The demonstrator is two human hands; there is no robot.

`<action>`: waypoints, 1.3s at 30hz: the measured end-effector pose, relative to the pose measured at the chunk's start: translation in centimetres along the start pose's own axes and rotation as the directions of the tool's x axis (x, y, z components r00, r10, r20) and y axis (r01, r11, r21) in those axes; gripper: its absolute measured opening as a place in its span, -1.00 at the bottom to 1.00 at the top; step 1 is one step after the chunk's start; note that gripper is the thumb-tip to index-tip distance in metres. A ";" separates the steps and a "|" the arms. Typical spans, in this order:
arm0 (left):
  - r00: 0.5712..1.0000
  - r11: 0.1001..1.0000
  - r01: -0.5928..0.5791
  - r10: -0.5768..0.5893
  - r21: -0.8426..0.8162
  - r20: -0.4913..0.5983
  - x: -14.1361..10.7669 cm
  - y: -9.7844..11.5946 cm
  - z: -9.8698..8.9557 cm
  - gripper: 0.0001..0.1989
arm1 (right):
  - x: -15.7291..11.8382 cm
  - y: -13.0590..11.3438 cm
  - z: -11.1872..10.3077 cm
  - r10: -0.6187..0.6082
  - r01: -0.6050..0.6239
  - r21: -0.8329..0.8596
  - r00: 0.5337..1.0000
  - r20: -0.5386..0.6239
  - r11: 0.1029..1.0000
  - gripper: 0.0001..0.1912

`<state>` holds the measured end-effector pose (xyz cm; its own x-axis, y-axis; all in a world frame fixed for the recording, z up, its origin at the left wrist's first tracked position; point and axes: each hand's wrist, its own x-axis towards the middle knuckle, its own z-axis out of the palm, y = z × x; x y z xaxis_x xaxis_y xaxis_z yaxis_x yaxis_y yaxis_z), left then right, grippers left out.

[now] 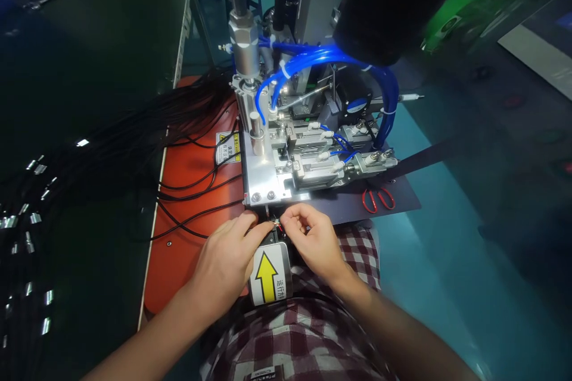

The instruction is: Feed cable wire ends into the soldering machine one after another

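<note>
Small shiny part sits by the near left corner of the big machine. The right hand pinches it; the left hand is curled beside it, its grip hidden.

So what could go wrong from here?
The tiny part at the fingertips of the left hand and right hand could slip and get lost. Fingers so close to the metal machine might get pinched if it moved. The loose black cables reach near the left hand and could snag.
</note>
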<state>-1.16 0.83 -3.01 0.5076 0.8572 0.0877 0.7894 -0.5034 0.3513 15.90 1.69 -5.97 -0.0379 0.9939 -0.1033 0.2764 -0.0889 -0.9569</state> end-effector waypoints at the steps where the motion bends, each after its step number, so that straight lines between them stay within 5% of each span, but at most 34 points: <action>1: 1.000 1.000 0.003 -0.003 -0.003 0.004 0.0 0.0 0.0 -0.65 | -0.1 0.1 0.1 -0.019 0.019 -0.011 1.000 -0.004 1.000 -0.88; 14: 1.000 1.000 0.005 -0.005 -0.001 -0.004 -0.1 0.0 0.0 -0.65 | -0.2 0.6 -0.2 0.057 -0.062 0.055 0.994 0.089 0.997 -0.86; 23: 1.000 1.000 0.007 -0.007 -0.019 0.002 -0.1 0.0 0.0 -0.64 | -0.3 -0.3 -0.7 -0.054 0.069 -0.177 0.995 0.089 0.982 -0.85; 39: 0.998 0.999 -0.032 0.031 -0.017 -0.058 0.1 -0.1 0.0 -0.66 | -0.2 -0.2 -0.2 0.042 -0.036 -0.128 0.998 0.048 0.991 -0.84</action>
<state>-1.17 0.91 -3.05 0.5109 0.8460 0.1522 0.7669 -0.5286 0.3640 16.07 1.51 -5.73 -0.0725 0.9850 -0.1568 0.3981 -0.1156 -0.9100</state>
